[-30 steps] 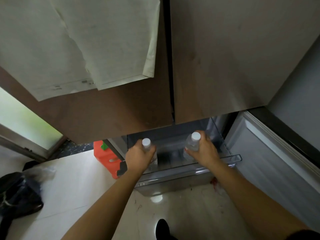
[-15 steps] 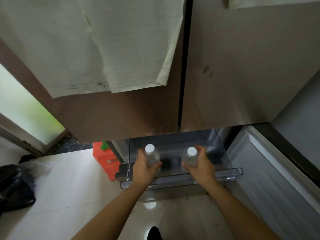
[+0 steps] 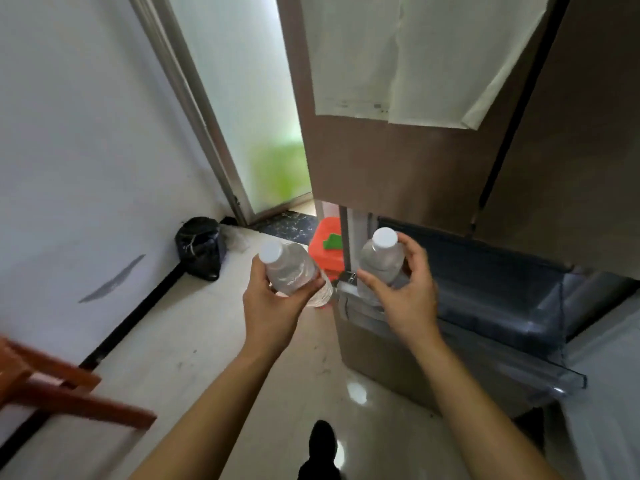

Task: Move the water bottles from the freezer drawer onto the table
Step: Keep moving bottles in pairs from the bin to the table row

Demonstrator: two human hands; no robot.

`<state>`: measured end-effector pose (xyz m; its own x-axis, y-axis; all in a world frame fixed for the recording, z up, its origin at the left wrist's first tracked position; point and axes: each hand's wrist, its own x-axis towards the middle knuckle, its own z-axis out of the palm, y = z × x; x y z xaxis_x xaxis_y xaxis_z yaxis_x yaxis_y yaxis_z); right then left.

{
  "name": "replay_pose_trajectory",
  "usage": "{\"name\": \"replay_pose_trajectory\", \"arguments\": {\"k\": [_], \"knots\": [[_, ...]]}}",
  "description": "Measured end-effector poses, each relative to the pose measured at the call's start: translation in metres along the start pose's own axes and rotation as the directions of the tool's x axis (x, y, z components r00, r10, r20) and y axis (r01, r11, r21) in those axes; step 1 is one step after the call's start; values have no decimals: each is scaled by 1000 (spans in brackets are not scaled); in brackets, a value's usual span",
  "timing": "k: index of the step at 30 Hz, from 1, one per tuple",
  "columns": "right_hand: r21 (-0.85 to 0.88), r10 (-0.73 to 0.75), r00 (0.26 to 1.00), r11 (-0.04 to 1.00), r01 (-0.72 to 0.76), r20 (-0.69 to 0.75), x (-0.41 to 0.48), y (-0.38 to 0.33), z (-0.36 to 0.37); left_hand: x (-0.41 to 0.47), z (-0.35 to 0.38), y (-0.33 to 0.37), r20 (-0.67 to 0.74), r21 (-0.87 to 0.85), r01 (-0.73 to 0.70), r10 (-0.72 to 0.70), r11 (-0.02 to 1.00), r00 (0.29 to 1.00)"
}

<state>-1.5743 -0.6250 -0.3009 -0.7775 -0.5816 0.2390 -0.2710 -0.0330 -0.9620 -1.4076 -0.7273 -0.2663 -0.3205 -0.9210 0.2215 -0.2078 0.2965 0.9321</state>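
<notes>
My left hand (image 3: 272, 306) grips a clear water bottle (image 3: 289, 270) with a white cap, tilted and held above the floor, left of the fridge. My right hand (image 3: 407, 296) grips a second clear bottle with a white cap (image 3: 381, 259), upright, over the left corner of the open freezer drawer (image 3: 485, 320). The drawer stands pulled out at the right under the brown fridge doors (image 3: 398, 161); what shows of its inside is dark and holds no bottles. No table top is in view.
A wooden chair or table frame (image 3: 59, 389) juts in at the lower left. A black bag (image 3: 201, 249) sits in the wall corner, an orange container (image 3: 327, 251) beside the fridge. A frosted glass door (image 3: 256, 116) stands behind. My shoe (image 3: 322, 445) is on the tiled floor.
Both hands have lifted their bottles up out of the drawer. The view has swung left, away from the fridge, bringing the wall, door and wooden frame into sight.
</notes>
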Motion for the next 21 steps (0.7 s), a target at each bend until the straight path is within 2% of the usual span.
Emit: {"name": "replay_pose_trajectory", "arguments": {"k": [4,9,16,19,21], "knots": [[158,-18,980,987,-14,199,-31,-38,54,-27,-84,4,-143,20,22,-19,1000,990],[222,-145,889,974,50,434,-103,-86,141,-68,-202,-6,-355,39,26,-11,999,935],[257,-303,680,951,172,668,-231,-158,284,-139,-392,-34,-526,50,30,1,998,850],[341,-326,578,936,87,748,-297,-191,349,-172,-476,-48,-561,28,44,-21,999,827],[363,-355,499,928,84,791,-339,-212,391,-193,-527,-56,-573,35,63,-31,997,819]]}}
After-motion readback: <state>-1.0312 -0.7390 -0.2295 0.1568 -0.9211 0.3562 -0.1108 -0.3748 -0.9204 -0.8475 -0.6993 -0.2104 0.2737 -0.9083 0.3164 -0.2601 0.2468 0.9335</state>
